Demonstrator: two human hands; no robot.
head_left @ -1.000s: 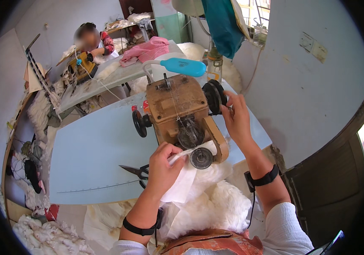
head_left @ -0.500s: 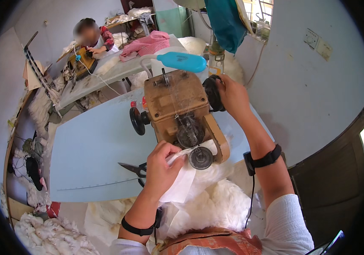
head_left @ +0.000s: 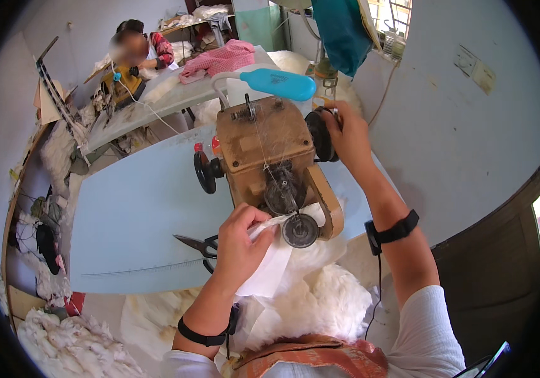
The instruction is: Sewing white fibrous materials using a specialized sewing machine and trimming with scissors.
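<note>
A brown fur sewing machine (head_left: 263, 135) stands on the light blue table. My left hand (head_left: 243, 242) pinches the edge of a white sheet of material (head_left: 270, 271), which runs between the machine's two round feed discs (head_left: 299, 230). Just to the right of the machine body, my right hand (head_left: 350, 135) has its fingers curled on the rim of the black handwheel (head_left: 321, 135). White fur (head_left: 314, 302) hangs below the discs, over my lap. Dark scissors (head_left: 197, 244) lie by my left wrist, partly hidden behind it.
A blue lamp (head_left: 278, 84) arches over the machine. A black knob wheel (head_left: 205, 172) juts from its left side. Beyond is another table (head_left: 150, 110) with pink cloth (head_left: 222, 60), where a person works at a yellow machine (head_left: 120, 88). Fur heaps (head_left: 74, 349) cover the floor at left.
My right hand has shifted slightly on the handwheel, its fingers more curled. My left hand keeps its pinch on the white material. The whole view has shifted a little.
</note>
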